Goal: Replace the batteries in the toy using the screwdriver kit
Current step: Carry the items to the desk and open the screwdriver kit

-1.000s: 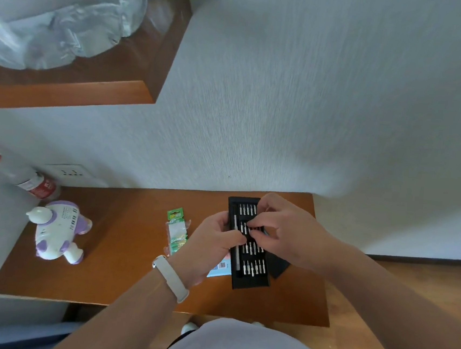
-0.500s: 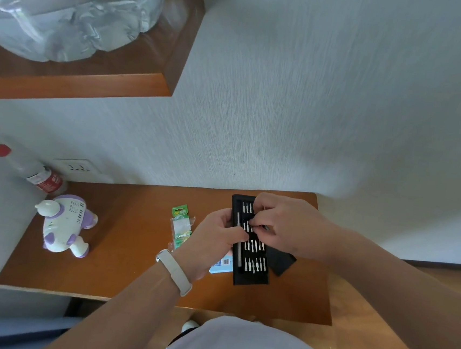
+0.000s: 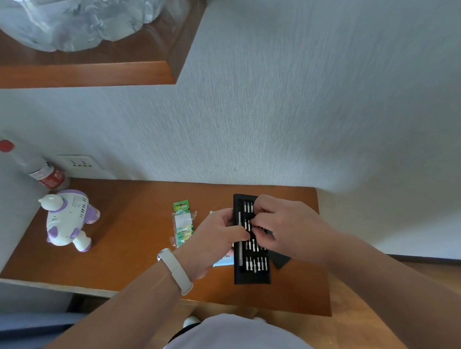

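Centrally on a wooden table [image 3: 130,266], left hand [image 3: 214,240] gripping the edge of the black screwdriver kit [image 3: 253,273], right hand [image 3: 288,230] pinching among its bits [image 3: 256,263], white-purple toy [image 3: 67,217] well left, lettering on the green battery pack [image 3: 182,226] unreadable.

Print on the bottle label [image 3: 50,176] and the battery pack [image 3: 182,223] is too blurred to read

Red-capped bottle [image 3: 36,169] beside wall socket [image 3: 81,163]
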